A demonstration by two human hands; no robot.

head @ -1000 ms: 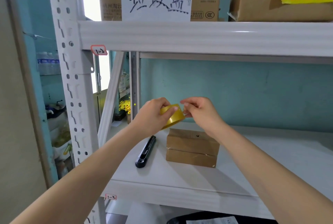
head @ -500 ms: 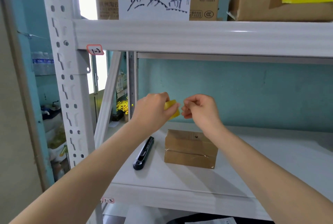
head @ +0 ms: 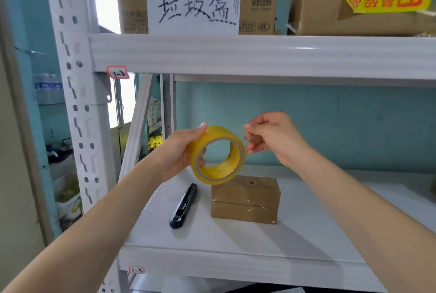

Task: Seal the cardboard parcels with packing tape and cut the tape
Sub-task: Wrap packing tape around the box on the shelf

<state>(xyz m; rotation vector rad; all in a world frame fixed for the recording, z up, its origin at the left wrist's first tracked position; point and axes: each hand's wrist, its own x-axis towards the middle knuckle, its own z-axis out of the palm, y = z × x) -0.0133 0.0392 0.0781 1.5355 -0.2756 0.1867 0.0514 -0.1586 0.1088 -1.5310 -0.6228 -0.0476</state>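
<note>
Holding: left hand (head: 181, 151) grips the yellow tape roll (head: 213, 133), thumb on top, fingers (head: 201, 159) through its core, in the air above the parcel (head: 245, 198).
Right hand (head: 273, 137): fingers curled and pinched just beside the roll's right edge; I cannot tell whether they hold the tape end.
Parcel: on the shelf (head: 236, 240), with the utility knife (head: 183, 205) just left of it.

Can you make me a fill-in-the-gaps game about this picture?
The left hand holds the round roll of packing tape, coloured ____.
The long black utility knife lies on the white metal ____.
The brown cardboard parcel sits to the knife's ____.
Missing words: yellow, shelf, right.
</note>
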